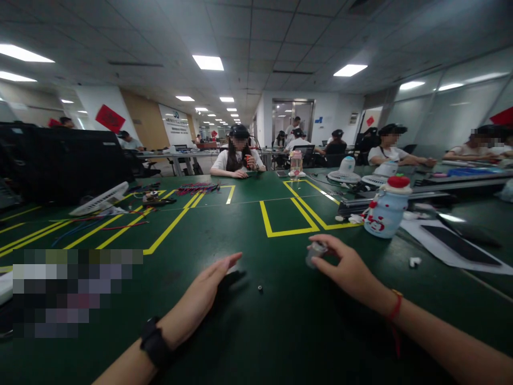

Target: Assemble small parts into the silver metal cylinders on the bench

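My right hand (350,270) grips a small translucent, greyish cylinder (314,255), like a little jar, between thumb and fingers just above the green table. On the left, my left hand (206,283) is held with its fingers stretched out and its palm turned inward. A pale patch shows beneath its fingertips, too small to make out. Between my hands a small metal, nut-like part (260,289) lies on the tabletop, touched by neither hand.
A light-blue bottle (385,211) with a red lid stands right of my right hand. Beyond it lie a dark phone (460,243) on white paper and white earbuds (415,262). Wires (196,188) lie at the back left. A person (238,155) sits opposite.
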`<state>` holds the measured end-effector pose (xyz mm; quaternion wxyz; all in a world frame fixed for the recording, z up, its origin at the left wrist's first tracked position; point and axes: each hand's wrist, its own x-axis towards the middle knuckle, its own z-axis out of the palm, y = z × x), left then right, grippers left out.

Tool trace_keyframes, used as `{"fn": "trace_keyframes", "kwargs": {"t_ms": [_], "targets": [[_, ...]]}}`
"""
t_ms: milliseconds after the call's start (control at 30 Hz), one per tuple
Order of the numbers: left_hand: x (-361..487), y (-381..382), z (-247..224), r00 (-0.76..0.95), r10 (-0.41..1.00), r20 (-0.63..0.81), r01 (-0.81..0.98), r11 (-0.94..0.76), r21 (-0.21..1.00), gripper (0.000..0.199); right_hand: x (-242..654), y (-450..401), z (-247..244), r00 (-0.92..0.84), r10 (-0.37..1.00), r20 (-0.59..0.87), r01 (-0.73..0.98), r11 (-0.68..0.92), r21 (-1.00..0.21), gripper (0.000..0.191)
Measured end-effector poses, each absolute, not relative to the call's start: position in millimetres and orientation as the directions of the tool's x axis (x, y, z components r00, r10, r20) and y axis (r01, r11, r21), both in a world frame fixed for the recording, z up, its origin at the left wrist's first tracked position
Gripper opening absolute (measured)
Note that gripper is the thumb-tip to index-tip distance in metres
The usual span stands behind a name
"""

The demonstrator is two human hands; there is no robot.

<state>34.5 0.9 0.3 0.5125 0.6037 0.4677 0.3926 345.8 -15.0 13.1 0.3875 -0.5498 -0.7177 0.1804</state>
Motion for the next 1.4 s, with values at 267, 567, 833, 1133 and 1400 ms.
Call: {"fn": "trace_keyframes", "kwargs": {"t_ms": [267, 567, 833, 1133, 1400], "targets": [[27.8, 5.0, -9.3, 0.312, 0.950, 0.000, -0.100, 0.033, 0.994, 0.043, 497.1, -23.0, -3.0, 0.219, 0.930, 0.297, 0.924, -0.100, -0.370, 0.057], [29.9, 2.4, -10.9, 0.259, 0.966, 0.026, -0.084, -0.005, 0.996, 0.042, 330.5, -20.3, 8.9, -0.365, 0.850, 0.379, 0.832, 0.481, -0.278, 0.042], [25.3, 4.0, -15.0, 0.200, 0.977, 0.071, -0.151, -0.041, 0.988, 0.036, 269.3, -5.7, 17.6, -0.443, 0.841, 0.311, 0.763, 0.536, -0.362, 0.023], [31.8, 1.5, -8.8, 0.213, 0.977, 0.012, -0.131, 0.017, 0.991, 0.036, 485.0, -12.3, 41.8, 0.048, 0.922, 0.385, 0.995, -0.011, -0.099, 0.032], [33.3, -1.1, -7.0, 0.159, 0.987, -0.010, -0.186, 0.040, 0.982, 0.033, 491.3, -14.1, 34.6, 0.169, 0.938, 0.302, 0.974, -0.111, -0.198, 0.031]]}}
